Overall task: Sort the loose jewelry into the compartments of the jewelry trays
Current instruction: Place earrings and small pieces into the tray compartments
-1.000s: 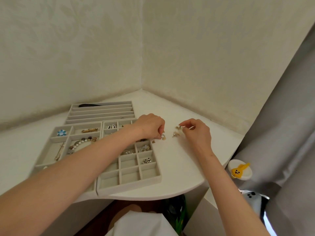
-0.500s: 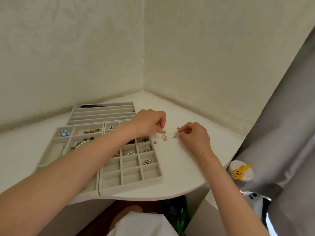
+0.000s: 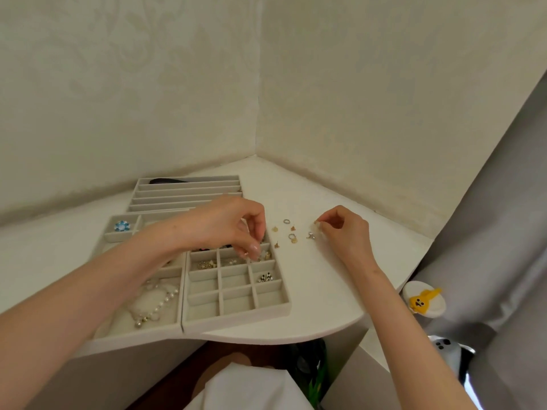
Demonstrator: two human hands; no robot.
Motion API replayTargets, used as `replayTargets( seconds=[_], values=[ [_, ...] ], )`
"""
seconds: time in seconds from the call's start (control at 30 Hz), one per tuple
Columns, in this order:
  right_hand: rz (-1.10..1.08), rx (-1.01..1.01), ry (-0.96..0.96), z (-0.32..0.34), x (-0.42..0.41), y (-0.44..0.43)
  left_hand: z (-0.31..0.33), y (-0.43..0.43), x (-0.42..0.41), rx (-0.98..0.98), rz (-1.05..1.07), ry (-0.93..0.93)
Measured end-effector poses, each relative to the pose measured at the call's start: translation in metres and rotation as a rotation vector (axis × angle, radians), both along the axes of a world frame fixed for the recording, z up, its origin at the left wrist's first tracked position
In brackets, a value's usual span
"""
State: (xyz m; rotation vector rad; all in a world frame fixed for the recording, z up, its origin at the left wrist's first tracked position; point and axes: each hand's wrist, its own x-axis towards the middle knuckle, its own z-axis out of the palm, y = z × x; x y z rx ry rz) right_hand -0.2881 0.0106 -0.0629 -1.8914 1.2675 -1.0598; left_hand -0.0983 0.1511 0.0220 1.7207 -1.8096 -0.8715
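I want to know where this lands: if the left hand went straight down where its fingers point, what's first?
Likely the left hand meets the grid tray, a right-column compartment holding a small gold piece; depth unclear.

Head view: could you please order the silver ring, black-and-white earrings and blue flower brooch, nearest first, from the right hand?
1. Silver ring, loose, left of the right hand.
2. Black-and-white earrings, in the grid tray.
3. Blue flower brooch, far left.
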Motion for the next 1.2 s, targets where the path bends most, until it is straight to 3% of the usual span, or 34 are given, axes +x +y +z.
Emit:
replayTargets(
  seconds=[0.3, 0.47, 0.6, 0.73, 0.83, 1.0, 1.2],
  values=[
    [0.033, 0.010, -0.021, 0.001, 0.000, 0.002, -0.009, 0.010, -0.004, 0.054, -0.087, -0.222],
    [0.073, -0.033, -0.047, 0.002, -0.001, 0.004, -0.014, 0.006, -0.002, -0.019, -0.037, -0.295],
    [0.075, -0.039, -0.042, 0.003, 0.000, 0.003, -0.017, 0.001, 0.004, -0.193, 0.065, -0.331],
    [0.089, -0.045, -0.034, 0.003, 0.002, 0.005, -0.029, -0.007, 0.012, -0.322, 0.195, -0.272],
    [0.133, -0.054, -0.022, 0.008, 0.004, 0.009, -0.037, -0.009, 0.017, -0.379, 0.278, -0.115],
    [0.426, -0.017, -0.026, 0.036, 0.022, 0.046, -0.042, -0.010, 0.020, -0.418, 0.340, 0.070],
    [0.755, 0.075, 0.080, 0.046, 0.048, 0.094, -0.046, -0.012, 0.023, -0.432, 0.360, 0.098]
  ],
)
